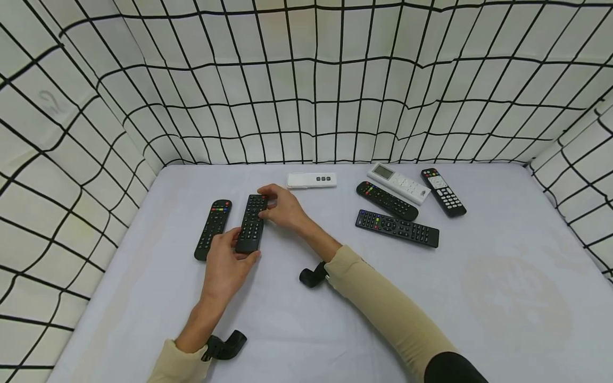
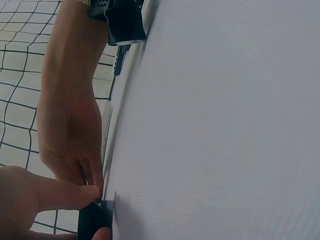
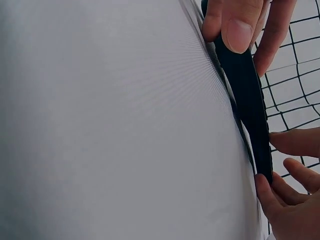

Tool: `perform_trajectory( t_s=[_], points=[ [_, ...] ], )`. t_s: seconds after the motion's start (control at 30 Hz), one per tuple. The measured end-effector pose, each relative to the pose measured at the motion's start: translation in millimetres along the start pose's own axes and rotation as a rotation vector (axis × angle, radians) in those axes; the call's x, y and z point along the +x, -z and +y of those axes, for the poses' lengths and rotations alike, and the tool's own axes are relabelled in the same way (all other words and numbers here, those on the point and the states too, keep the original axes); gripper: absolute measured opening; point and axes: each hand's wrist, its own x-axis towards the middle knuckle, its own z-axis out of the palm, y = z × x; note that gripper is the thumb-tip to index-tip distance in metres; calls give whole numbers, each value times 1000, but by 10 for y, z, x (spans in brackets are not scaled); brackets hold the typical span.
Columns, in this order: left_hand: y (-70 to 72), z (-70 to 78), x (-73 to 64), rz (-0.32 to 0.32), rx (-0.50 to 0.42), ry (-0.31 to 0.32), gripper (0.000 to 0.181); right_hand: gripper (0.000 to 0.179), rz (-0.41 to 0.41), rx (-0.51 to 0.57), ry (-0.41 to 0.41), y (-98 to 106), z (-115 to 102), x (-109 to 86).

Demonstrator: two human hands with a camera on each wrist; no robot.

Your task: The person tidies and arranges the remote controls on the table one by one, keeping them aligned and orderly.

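Observation:
Both hands hold one black remote control [image 1: 251, 223], which points away from the body at the left of the table. My left hand [image 1: 226, 266] grips its near end, thumb at the bottom corner and fingers along the left edge. Up at the far end, the right hand [image 1: 284, 208] pinches the right edge and top corner. Seen edge-on in the right wrist view, the remote control [image 3: 245, 100] lies close over the white cloth. Another black remote control [image 1: 213, 230] with coloured keys lies just left of it, beside the left hand's fingers.
A white remote [image 1: 312, 180] lies at the back middle. On the right are a white remote with a display [image 1: 399, 183] and several black remotes, among them one with coloured keys [image 1: 397, 227]. Black netting [image 1: 316, 101] encloses the white-covered table [image 1: 335, 330] at the back and sides.

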Motion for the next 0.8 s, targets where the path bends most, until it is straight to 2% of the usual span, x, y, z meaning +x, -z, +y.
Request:
perform_trajectory(
  t_s=[0.43, 0.8],
  points=[
    [17, -16, -1, -8, 39, 9, 70, 57, -13, -63, -39, -9, -17, -15],
    [3, -5, -10, -13, 66, 16, 70, 57, -19, -69, -64, 23, -18, -51]
  ],
)
